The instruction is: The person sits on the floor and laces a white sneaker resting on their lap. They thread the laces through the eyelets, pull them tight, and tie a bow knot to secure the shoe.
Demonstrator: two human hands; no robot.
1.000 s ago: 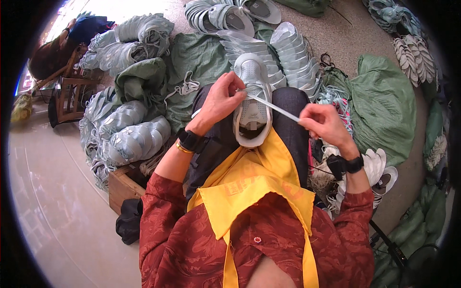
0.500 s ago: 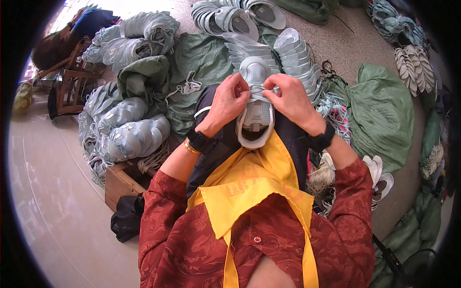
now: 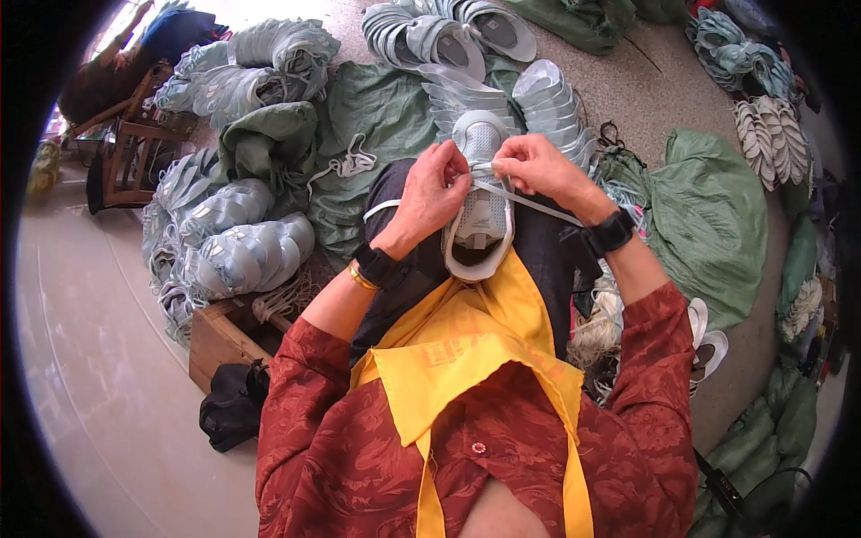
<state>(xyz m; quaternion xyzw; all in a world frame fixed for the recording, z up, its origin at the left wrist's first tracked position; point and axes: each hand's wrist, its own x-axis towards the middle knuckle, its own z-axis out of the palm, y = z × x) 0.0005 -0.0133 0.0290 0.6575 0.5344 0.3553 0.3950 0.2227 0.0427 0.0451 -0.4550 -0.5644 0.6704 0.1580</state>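
A pale grey shoe (image 3: 478,224) is held up in the middle of the scene, above the lap, with its toe turned to the far side and its heel opening turned to the near side. A pale lace (image 3: 549,210) is threaded through it, and the crossed strands are gathered over the front of the shoe. By the left hand (image 3: 434,186) the lace is pinched between bent fingers, at the left edge of the shoe. By the right hand (image 3: 541,170) it is gripped between thumb and fingertips, just beside the left hand's fingers. One strand is stretched out to the right, toward the right wrist, and another is looped out at the left, over the dark trousers (image 3: 395,184). A black band is worn on each wrist. The near side is covered by a yellow apron (image 3: 462,336) over a red shirt (image 3: 359,466). On the left, a wooden box (image 3: 220,345) is placed near a black bag (image 3: 229,408), with stacked shoe pieces (image 3: 251,255) piled farther off. More stacked pieces (image 3: 550,106) are laid at the far side, just beyond the shoe, beside a spread green sheet (image 3: 381,112). On the right, a green sack (image 3: 708,229) is set down.
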